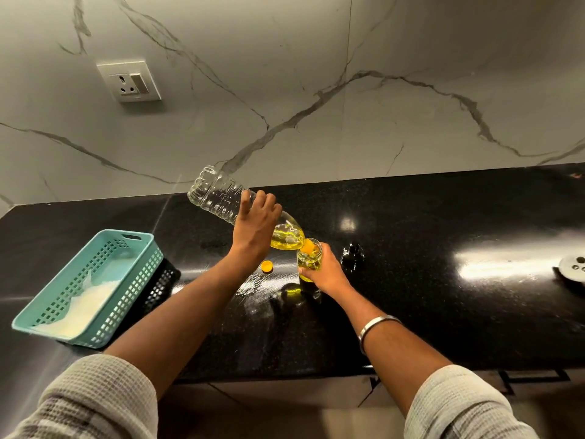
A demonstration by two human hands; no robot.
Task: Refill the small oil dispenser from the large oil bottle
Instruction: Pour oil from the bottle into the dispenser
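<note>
From the head camera: the left hand [256, 223] is wrapping round the large clear plastic oil bottle [221, 198], tipping its neck down into the small glass oil dispenser [309, 259], yellow oil pooling at the shoulder. The right hand [326, 274] is gripping that dispenser on the glossy black counter [427, 296]. The orange cap [267, 266] is lying just beside, near the teal slotted plastic basket [91, 286].

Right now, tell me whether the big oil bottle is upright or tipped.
Tipped. The large oil bottle slants base-up in the left hand, its orange neck at the mouth of the small dispenser, the remaining oil pooled at its lower shoulder.
</note>
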